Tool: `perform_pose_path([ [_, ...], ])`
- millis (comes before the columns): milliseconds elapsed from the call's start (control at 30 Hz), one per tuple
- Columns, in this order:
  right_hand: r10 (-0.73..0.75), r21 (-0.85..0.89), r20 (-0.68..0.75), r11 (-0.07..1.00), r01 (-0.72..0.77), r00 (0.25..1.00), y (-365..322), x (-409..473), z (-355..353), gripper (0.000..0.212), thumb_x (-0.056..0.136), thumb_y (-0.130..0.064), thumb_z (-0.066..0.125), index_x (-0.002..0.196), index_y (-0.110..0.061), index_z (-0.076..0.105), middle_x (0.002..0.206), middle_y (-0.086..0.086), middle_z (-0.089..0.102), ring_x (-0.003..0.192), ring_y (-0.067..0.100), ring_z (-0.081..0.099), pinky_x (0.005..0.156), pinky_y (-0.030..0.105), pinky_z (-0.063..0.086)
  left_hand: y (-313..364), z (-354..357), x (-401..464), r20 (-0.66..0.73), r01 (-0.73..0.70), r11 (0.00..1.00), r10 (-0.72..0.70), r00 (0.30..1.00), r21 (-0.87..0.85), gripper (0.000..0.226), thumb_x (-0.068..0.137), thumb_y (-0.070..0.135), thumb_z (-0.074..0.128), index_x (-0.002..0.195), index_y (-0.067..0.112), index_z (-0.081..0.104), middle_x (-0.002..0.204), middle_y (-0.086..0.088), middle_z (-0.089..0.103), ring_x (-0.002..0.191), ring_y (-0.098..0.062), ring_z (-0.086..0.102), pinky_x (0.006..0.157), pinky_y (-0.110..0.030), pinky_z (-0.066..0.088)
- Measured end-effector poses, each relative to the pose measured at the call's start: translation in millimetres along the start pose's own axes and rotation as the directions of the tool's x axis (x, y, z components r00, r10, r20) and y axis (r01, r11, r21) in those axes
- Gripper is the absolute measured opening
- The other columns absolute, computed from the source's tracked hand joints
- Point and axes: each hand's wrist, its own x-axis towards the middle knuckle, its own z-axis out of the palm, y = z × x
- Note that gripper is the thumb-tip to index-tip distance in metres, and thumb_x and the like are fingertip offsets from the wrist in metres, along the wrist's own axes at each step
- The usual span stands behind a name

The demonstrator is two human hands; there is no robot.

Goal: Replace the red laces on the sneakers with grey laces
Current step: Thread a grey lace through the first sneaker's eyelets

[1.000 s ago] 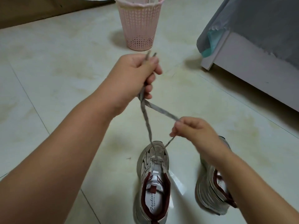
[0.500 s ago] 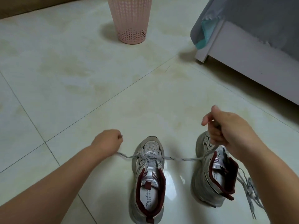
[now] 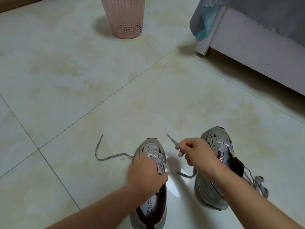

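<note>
Two silver sneakers with dark red lining stand on the floor tiles. The left sneaker has a grey lace threaded near its toe; one end trails loose on the floor to the left. My left hand rests on this sneaker's upper and grips it at the eyelets. My right hand pinches the lace's other end near its tip, just right of the toe. The right sneaker stands behind my right wrist, with a grey lace hanging loose at its right side.
A pink plastic basket stands on the floor at the back. A white bed frame with grey bedding fills the upper right corner. Pale floor tiles lie all around the sneakers.
Both hands came down from pulling the lace ends apart. My left hand let go of its end, which now lies on the floor, and moved onto the sneaker. My right hand shifted left.
</note>
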Motion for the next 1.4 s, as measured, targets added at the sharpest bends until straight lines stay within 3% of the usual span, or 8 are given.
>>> perform_pose_path([
  [200,-0.173,-0.151,-0.352,0.98,0.126,0.92,-16.4,21.5,-31.7,0.021,0.085,-0.008,0.052,0.07,-0.014,0.065,0.053,-0.01,0.058,0.037,-0.002,0.045,0.038,0.013,0.03,-5.6,1.1,1.0,0.023,0.024,0.954,-0.018,1.0,-0.3,0.023,0.073,0.011,0.059,0.057,0.018,0.044,0.088,-0.002,0.04,0.095,-0.028,0.049,0.081,-0.03,0.04],
  [367,-0.21,-0.349,-0.148,0.925,0.148,0.966,-16.2,13.6,-16.6,0.015,0.082,-0.012,0.059,0.076,-0.019,0.071,0.051,-0.01,0.053,0.047,0.009,0.045,0.048,0.024,0.034,-9.4,2.5,-1.2,-0.014,0.049,0.845,-0.066,0.998,-0.532,0.008,0.071,-0.001,0.064,0.072,0.008,0.063,0.087,-0.001,0.046,0.085,-0.019,0.05,0.067,-0.018,0.032],
  [500,-0.133,-0.463,0.073,0.874,0.152,0.988,0.3,0.0,14.3,0.012,0.078,-0.03,0.069,0.068,-0.024,0.067,0.059,-0.011,0.058,0.058,0.008,0.053,0.06,0.024,0.043,-8.6,1.9,-3.3,-0.002,0.087,0.743,-0.117,0.993,-0.664,0.025,0.068,-0.007,0.066,0.076,0.017,0.065,0.083,0.005,0.052,0.085,-0.017,0.054,0.079,-0.022,0.042],
  [767,-0.174,-0.671,0.098,0.716,0.194,0.98,23.1,-6.9,41.4,0.012,0.082,-0.028,0.05,0.08,-0.025,0.062,0.08,-0.004,0.066,0.078,0.017,0.059,0.058,0.025,0.037,-9.2,1.2,-1.7,0.019,0.097,0.737,-0.114,0.993,-0.669,0.036,0.07,-0.008,0.065,0.102,0.009,0.069,0.083,0.014,0.051,0.081,-0.011,0.056,0.076,-0.02,0.046],
  [1000,-0.053,-0.147,0.112,0.987,0.069,0.992,38.1,-2.5,46.3,0.026,0.078,-0.003,0.052,0.06,-0.02,0.044,0.045,-0.008,0.049,0.045,0.009,0.043,0.047,0.017,0.036,-8.4,1.8,-0.2,-0.046,0.052,0.767,-0.106,0.993,-0.64,0.031,0.068,-0.003,0.066,0.095,0.011,0.069,0.079,0.011,0.053,0.071,-0.006,0.054,0.064,-0.006,0.041],
  [1167,-0.069,-0.019,-0.054,0.997,0.068,0.996,45.8,6.9,41.9,0.033,0.076,0.005,0.056,0.055,-0.016,0.041,0.067,-0.008,0.06,0.064,0.0,0.056,0.057,0.011,0.038,-9.7,-0.5,0.1,-0.002,0.065,0.757,-0.087,0.996,-0.65,0.027,0.067,-0.003,0.066,0.08,0.02,0.065,0.066,0.013,0.05,0.058,-0.003,0.048,0.052,-0.007,0.039],
  [1233,-0.086,-0.032,-0.064,0.996,0.084,0.994,46.5,6.7,41.5,0.033,0.075,0.003,0.056,0.055,-0.019,0.042,0.06,-0.003,0.055,0.059,0.012,0.049,0.058,0.024,0.039,-9.5,-1.0,1.6,0.015,0.087,0.746,-0.104,0.995,-0.661,0.028,0.068,-0.002,0.068,0.075,0.025,0.062,0.064,0.013,0.052,0.054,0.001,0.047,0.048,-0.004,0.039],
  [1400,-0.189,-0.129,0.045,0.973,0.194,0.981,46.9,0.0,47.0,0.022,0.078,-0.002,0.059,0.071,-0.022,0.058,0.059,-0.01,0.051,0.05,0.0,0.041,0.053,0.013,0.033,-10.4,1.8,6.3,0.047,0.14,0.664,-0.156,0.987,-0.735,0.011,0.074,0.005,0.069,0.075,0.015,0.072,0.062,0.005,0.063,0.058,-0.008,0.056,0.068,-0.023,0.049],
])
